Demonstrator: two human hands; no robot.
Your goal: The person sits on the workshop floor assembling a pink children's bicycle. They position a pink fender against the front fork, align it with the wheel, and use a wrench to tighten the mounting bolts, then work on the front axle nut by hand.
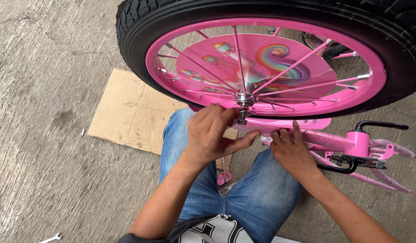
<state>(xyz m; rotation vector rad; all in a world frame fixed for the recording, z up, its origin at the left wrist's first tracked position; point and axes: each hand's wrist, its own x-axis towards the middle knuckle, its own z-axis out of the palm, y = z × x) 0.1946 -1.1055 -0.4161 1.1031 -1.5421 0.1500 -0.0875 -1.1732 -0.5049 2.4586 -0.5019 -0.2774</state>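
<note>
A small pink bicycle lies on its side across my knees. Its wheel has a black tyre (136, 40), a pink rim (351, 96), pink spokes and a colourful spoke disc (271, 58). My left hand (212, 132) has its fingers at the axle nut (242, 118) under the hub; whether it grips the nut is hidden by the fingers. Below the pink mudguard (306, 122), my right hand (291, 150) presses on the pink frame tube (329, 140), fingers spread.
A flat piece of cardboard (127, 110) lies on the concrete floor (41, 135) under the wheel. A spanner (50, 238) lies at the bottom left. The black quick-release lever (381, 125) and chainring (356, 162) sit at right.
</note>
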